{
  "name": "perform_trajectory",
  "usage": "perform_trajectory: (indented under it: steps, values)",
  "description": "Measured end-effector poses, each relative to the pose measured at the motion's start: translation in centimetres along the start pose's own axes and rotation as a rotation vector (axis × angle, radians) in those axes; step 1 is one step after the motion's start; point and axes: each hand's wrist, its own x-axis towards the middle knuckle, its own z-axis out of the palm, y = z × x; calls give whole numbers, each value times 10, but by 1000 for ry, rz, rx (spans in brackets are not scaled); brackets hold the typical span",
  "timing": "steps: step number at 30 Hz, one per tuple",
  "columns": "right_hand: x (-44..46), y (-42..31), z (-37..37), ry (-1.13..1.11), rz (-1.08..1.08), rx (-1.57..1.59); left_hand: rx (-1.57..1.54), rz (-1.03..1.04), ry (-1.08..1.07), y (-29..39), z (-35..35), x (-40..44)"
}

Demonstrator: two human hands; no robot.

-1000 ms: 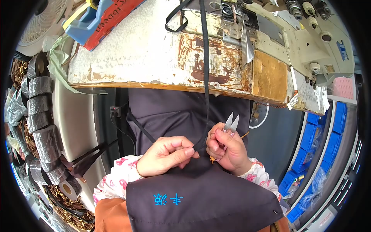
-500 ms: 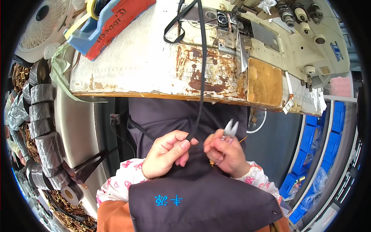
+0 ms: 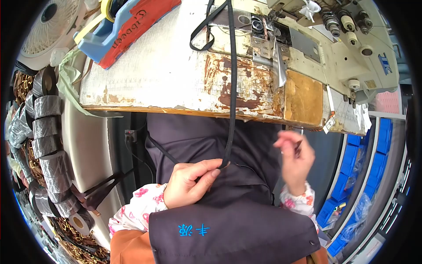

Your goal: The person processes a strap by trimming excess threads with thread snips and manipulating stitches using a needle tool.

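My left hand [image 3: 189, 182] is closed, thumb against forefinger, on a narrow black strap [image 3: 233, 88]. From that pinch the strap runs up over the table edge and ends in a loop on the sewing machine bed. My right hand [image 3: 296, 160] is raised to the right, apart from the strap, with its fingers curled. Something small and dark shows between those fingers, too blurred to name. Beneath both hands lies a dark apron [image 3: 193, 132] across my lap.
A sewing machine [image 3: 351, 48] stands on the worn table [image 3: 145, 88] at the upper right. A blue tape dispenser [image 3: 99, 42] and a fan [image 3: 48, 26] are upper left. Wrapped rolls [image 3: 55, 169] line the left side; blue bins [image 3: 345, 180] the right.
My right hand has moved right and up, away from my left. The small snips seen in it before no longer show. My left hand keeps its pinch on the strap.
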Motion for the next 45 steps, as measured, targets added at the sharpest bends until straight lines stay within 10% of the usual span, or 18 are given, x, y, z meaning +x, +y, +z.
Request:
perform_trajectory:
  steps: [9,11,17,26,33,45]
  values:
    - [63,10,-31,207,-217,-582,298,192,57,-3,-3,2]
    - [59,11,-31,295,-267,-466,337,224,61,-4,-4,3]
    - [10,-15,34,-391,87,172,468,436,-86,-26,-5,1]
    - [9,-12,66,-426,275,469,621,340,-258,-35,-23,-1]
    - [-15,-10,77,-640,-263,231,116,28,-68,12,-45,32]
    - [-17,-6,80,-705,-284,179,-415,-258,-91,1,-36,42]
